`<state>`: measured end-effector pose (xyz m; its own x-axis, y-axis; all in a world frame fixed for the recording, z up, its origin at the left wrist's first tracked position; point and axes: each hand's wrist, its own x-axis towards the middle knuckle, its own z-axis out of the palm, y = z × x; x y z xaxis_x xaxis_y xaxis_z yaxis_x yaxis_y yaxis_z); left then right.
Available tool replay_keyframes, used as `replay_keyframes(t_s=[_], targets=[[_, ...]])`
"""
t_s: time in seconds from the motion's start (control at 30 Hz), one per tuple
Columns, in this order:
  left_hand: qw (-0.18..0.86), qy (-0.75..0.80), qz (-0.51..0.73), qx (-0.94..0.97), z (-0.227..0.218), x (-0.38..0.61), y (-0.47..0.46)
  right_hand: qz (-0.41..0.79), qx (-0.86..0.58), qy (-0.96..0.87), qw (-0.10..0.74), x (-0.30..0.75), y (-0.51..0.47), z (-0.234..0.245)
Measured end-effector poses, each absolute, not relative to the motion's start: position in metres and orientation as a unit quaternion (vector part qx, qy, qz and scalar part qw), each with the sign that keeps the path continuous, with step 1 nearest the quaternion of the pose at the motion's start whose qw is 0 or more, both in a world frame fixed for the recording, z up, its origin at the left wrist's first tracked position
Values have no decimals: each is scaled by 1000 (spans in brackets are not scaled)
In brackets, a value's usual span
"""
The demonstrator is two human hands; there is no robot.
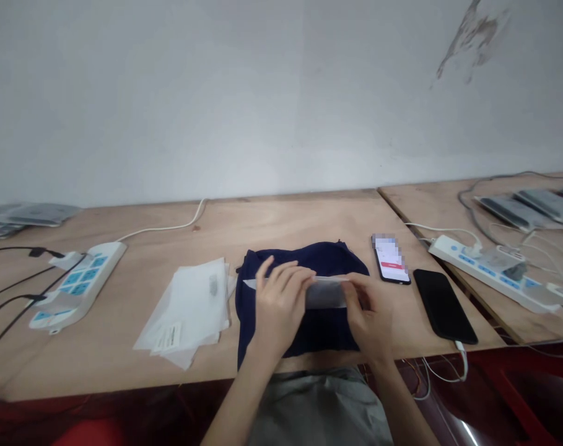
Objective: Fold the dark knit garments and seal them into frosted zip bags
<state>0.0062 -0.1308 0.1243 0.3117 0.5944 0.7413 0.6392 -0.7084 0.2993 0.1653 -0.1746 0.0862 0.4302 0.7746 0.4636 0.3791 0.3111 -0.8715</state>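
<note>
A dark navy piece of folded fabric (318, 255) lies on the wooden table in front of me. Above it, both hands hold a translucent plastic bag (325, 293) stretched sideways, its upper edge toward the wall. My left hand (281, 303) is on the bag's left part, fingers bent over the edge and its thumb mostly hidden. At the right end, my right hand (367, 310) pinches the bag between thumb and fingers. A loose pile of frosted plastic bags (188, 303) with printed labels rests to the left of the fabric.
Right of the fabric lie a lit phone (391, 259) and a dark phone (443, 306) on a charging cable. Power strips (79, 285) with cords stand left and right. Packed flat items (34, 214) are at the far left, more packages (518, 212) at the far right.
</note>
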Motion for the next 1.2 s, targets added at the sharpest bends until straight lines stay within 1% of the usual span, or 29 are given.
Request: replay_keyframes(t_s=[0.13, 0.23, 0.33, 0.4, 0.47, 0.6, 0.67, 0.73, 0.77, 0.87, 0.93, 1.03, 1.1, 1.13, 1.2], targets=[[66, -448, -455, -767, 126, -30, -128, 113, -606, -421, 665, 180, -172, 93], [79, -477, -463, -743, 126, -50, -127, 137, -596, -409, 678, 186, -168, 93], [50, -488, -480, -728, 124, -55, -128, 153, -582, -412, 684, 185, -166, 88], [-2, -489, -498, -716, 120, -53, -129, 163, -577, -430, 675, 185, -166, 84], [-77, -486, -507, -707, 113, -48, -131, 191, -572, -485, 634, 187, -168, 79], [-218, -480, -509, -680, 93, -41, -140, 247, -552, -608, 514, 195, -179, 78], [-271, -480, -519, -653, 85, -41, -146, 227, -555, -627, 497, 197, -184, 85], [-308, -477, -531, -630, 80, -44, -151, 171, -559, -656, 477, 197, -187, 98], [-318, -474, -534, -624, 79, -46, -153, 139, -554, -686, 451, 195, -187, 105], [-325, -462, -534, -630, 79, -51, -156, 60, -516, -795, 312, 183, -181, 120], [-322, -451, -528, -643, 80, -52, -158, 26, -502, -834, 226, 172, -173, 123], [-309, -449, -518, -659, 79, -51, -159, 0, -504, -852, 142, 157, -159, 118], [-282, -463, -518, -662, 78, -49, -159, 10, -499, -858, 118, 155, -150, 118], [-261, -475, -524, -657, 78, -48, -159, 27, -497, -859, 120, 156, -147, 120], [-213, -502, -554, -629, 80, -45, -159, 85, -508, -842, 163, 163, -143, 128]])
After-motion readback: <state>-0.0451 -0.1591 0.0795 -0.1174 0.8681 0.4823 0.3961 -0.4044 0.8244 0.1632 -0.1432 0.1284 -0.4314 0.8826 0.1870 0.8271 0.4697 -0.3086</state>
